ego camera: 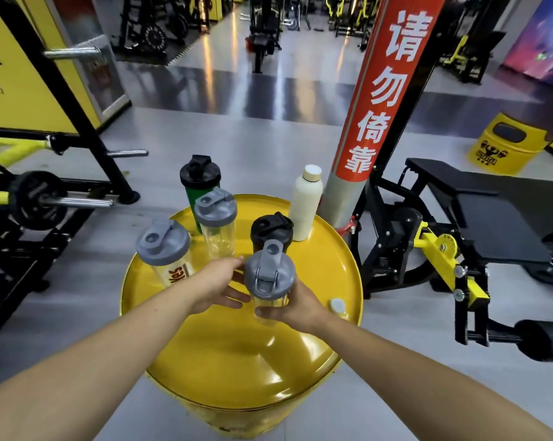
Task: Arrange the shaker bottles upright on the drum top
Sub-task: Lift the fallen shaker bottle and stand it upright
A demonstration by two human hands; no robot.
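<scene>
Several shaker bottles stand upright on the yellow drum top (224,345). A clear shaker with a grey lid (268,278) is in the middle, gripped low by my right hand (295,308). My left hand (219,286) touches its left side with the fingers spread. Behind it stands a black shaker (270,232). Another clear grey-lidded shaker (216,218) and a green shaker with a black lid (199,179) stand at the back left. A clear labelled shaker (165,249) is at the left rim. A white bottle (307,203) stands at the back right.
A small white cap (337,305) sits on the drum near its right rim. A red padded post (383,100) rises right behind the drum. A black and yellow bench machine (478,224) stands to the right, a barbell rack (46,198) to the left.
</scene>
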